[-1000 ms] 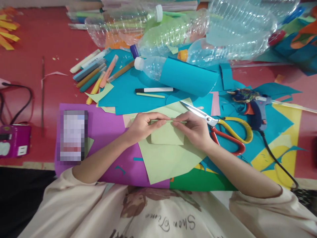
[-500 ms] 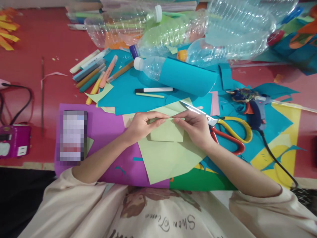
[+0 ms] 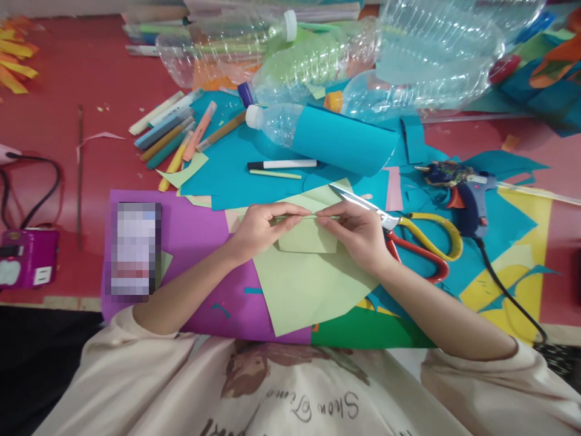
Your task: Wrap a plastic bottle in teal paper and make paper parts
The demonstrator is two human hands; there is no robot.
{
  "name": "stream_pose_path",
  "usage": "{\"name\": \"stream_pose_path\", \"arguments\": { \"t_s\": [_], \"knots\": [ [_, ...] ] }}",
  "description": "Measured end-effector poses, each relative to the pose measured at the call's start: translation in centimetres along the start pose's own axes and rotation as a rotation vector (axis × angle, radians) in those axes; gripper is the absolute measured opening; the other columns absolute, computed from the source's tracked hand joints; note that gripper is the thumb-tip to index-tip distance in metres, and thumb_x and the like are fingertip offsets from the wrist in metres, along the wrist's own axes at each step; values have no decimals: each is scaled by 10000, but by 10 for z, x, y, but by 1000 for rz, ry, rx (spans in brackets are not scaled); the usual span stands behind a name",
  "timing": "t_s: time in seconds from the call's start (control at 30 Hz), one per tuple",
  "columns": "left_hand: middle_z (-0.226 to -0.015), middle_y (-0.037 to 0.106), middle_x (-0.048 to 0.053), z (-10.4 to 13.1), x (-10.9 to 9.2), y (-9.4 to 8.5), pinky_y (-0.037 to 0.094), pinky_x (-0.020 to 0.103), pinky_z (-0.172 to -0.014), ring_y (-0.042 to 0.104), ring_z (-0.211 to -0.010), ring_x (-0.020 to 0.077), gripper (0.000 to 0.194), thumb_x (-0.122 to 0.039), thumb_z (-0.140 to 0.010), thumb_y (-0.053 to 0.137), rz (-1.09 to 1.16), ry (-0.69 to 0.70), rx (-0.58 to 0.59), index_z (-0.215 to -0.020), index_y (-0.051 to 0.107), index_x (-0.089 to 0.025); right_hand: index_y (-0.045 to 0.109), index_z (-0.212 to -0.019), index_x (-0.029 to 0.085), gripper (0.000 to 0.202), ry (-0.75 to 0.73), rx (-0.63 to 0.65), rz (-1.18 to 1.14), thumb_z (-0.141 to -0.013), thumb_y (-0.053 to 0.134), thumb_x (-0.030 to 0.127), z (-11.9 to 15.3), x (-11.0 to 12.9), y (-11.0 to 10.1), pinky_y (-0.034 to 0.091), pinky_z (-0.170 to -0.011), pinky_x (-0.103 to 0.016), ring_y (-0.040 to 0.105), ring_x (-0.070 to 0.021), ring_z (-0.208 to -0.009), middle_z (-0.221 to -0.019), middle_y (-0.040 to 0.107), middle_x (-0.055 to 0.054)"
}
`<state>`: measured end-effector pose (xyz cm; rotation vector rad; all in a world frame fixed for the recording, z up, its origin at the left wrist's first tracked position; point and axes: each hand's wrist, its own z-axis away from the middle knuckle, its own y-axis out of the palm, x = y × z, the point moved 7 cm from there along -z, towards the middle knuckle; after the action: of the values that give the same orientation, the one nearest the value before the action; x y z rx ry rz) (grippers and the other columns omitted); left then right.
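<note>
A small piece of light green paper (image 3: pixel 308 239) has its far edge pinched between the fingers of my left hand (image 3: pixel 263 233) and my right hand (image 3: pixel 356 233). That edge looks rolled into a thin tube; the fingertips cover part of it. Beneath lies a larger light green sheet (image 3: pixel 313 297). Scissors (image 3: pixel 389 220) with one yellow and one red handle lie beside my right hand, their blades partly behind it. Beyond the hands, a thin light green paper roll (image 3: pixel 275 174) rests alongside a white marker with a black cap (image 3: pixel 285 165).
A bottle wrapped in blue paper (image 3: pixel 345 139) lies ahead, with clear plastic bottles (image 3: pixel 426 91) behind it. Several markers (image 3: pixel 170 136) are at the left. A glue gun (image 3: pixel 472 203) with a cord sits at the right. A blurred phone (image 3: pixel 134 248) lies on purple paper (image 3: pixel 195 224).
The near edge of the small green paper has moved slightly away from me, so less of it shows below the fingers. Both hands keep their pinch in nearly the same place.
</note>
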<state>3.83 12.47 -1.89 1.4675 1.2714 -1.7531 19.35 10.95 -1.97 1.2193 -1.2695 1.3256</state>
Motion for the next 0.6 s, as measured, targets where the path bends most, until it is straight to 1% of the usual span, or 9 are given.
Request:
{"name": "stream_pose_path", "arguments": {
  "t_s": [0.07, 0.13, 0.2, 0.27, 0.37, 0.47, 0.53, 0.6],
  "knots": [
    [-974, 761, 24, 1, -3, 0, 519, 183, -640, 706, -829, 131, 201, -322, -890, 582, -30, 21, -12, -966, 731, -210, 689, -748, 215, 70, 20, 10, -12, -745, 708, 282, 0, -1, 1, 494, -562, -280, 639, -143, -643, -718, 716, -16],
    [-985, 757, 25, 2, -6, -2, 529, 176, -650, 711, -828, 128, 187, -306, -891, 581, -55, 42, -36, -972, 718, -208, 696, -783, 210, 131, 53, 21, -26, -740, 716, 333, -1, -3, 2, 509, -592, -284, 656, -153, -700, -784, 730, -30],
    [-1004, 749, 35, 4, -7, -2, 535, 168, -640, 717, -859, 137, 202, -304, -891, 585, -61, 49, -57, -1040, 684, -209, 703, -801, 207, 202, 87, 25, -36, -725, 725, 392, -2, -5, 2, 510, -598, -282, 658, -158, -724, -819, 735, -40],
    [-1000, 741, 45, 5, -8, -2, 545, 166, -645, 719, -900, 151, 267, -311, -891, 589, -49, 59, -69, -1135, 627, -212, 702, -758, 202, 229, 120, 20, -31, -715, 725, 425, -2, -6, 2, 494, -562, -271, 639, -150, -672, -760, 725, -35],
    [-994, 731, 49, 7, -10, 0, 560, 182, -702, 717, -929, 157, 313, -315, -898, 583, -49, 102, -68, -1195, 574, -216, 691, -681, 195, 206, 164, -1, 2, -711, 723, 397, -2, -9, 0, 442, -487, -251, 573, -123, -559, -635, 684, -12],
    [-1061, 716, 60, 8, -10, 1, 562, 198, -744, 711, -962, 163, 291, -320, -904, 574, -65, 139, -61, -1174, 576, -215, 699, -695, 193, 131, 164, -12, 1, -705, 723, 321, -1, -8, 0, 437, -484, -244, 565, -115, -548, -639, 688, -7],
    [-1092, 711, 62, 7, -10, 0, 555, 184, -728, 708, -968, 161, 288, -326, -894, 588, -61, 141, -57, -1159, 583, -212, 699, -702, 196, 89, 143, -12, -17, -704, 719, 283, -1, -7, 0, 459, -512, -249, 597, -124, -581, -665, 703, -9],
    [-1049, 726, 53, 7, -8, -1, 534, 155, -640, 719, -889, 144, 296, -349, -890, 589, -59, 105, -46, -1152, 592, -211, 695, -704, 201, 72, 124, -12, -27, -708, 716, 270, -1, -6, -1, 476, -537, -257, 622, -136, -614, -684, 713, -12]
  ]
}}
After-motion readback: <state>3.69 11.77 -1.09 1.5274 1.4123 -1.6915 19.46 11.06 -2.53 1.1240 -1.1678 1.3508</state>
